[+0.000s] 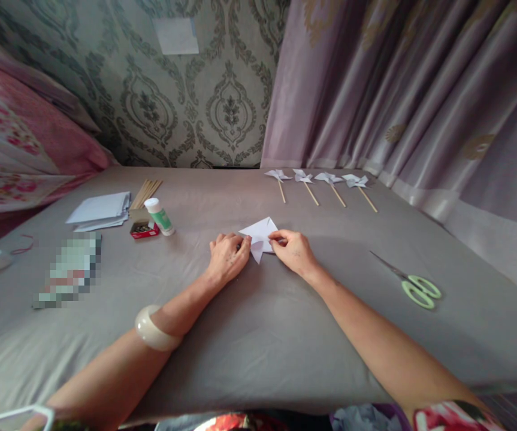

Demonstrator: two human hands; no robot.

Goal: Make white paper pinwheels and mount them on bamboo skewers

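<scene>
Floral sleeve (453,416), grey cloth (258,341), curtains (330,90)

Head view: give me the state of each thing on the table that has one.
paper in the hands: partly folded
pinwheels: assembled on sticks, lying down
scissors: blades closed, lying flat
green-and-white tube: capped, upright
red box: open, small pieces inside
paper stack: edges uneven
loose sticks: bunched together

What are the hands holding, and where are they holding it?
Folded white paper: the left hand is at its left edge, the right hand at its right edge.
</scene>
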